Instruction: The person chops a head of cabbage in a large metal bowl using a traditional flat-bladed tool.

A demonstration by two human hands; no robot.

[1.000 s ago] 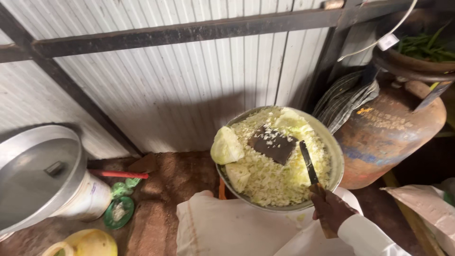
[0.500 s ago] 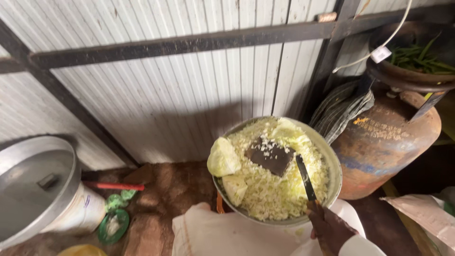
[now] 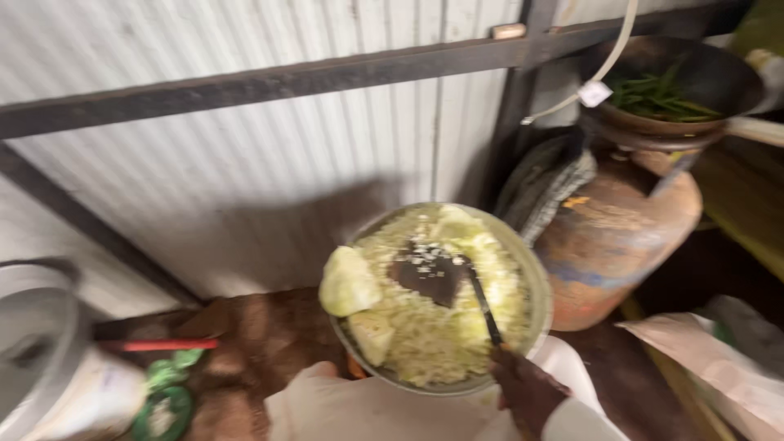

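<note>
My right hand grips the handle of a dark-bladed knife that lies across a metal bowl full of chopped cabbage. A dark flat board rests on top of the shreds. Two uncut cabbage chunks, one larger and one smaller, sit at the bowl's left rim. The bowl sits on my lap, which is covered with a white cloth. My left hand is hidden, only a pale bump of cloth shows under the bowl's left side.
A rusty gas cylinder stands to the right with a pan of green beans on top. A lidded white bucket, a red stick and a green lid lie at the left. A corrugated metal wall is behind.
The view has swung right and blurred, so the bowl and cylinder sit further left in frame. My right hand still holds the knife over the bowl; the blade has shifted slightly toward the board.
</note>
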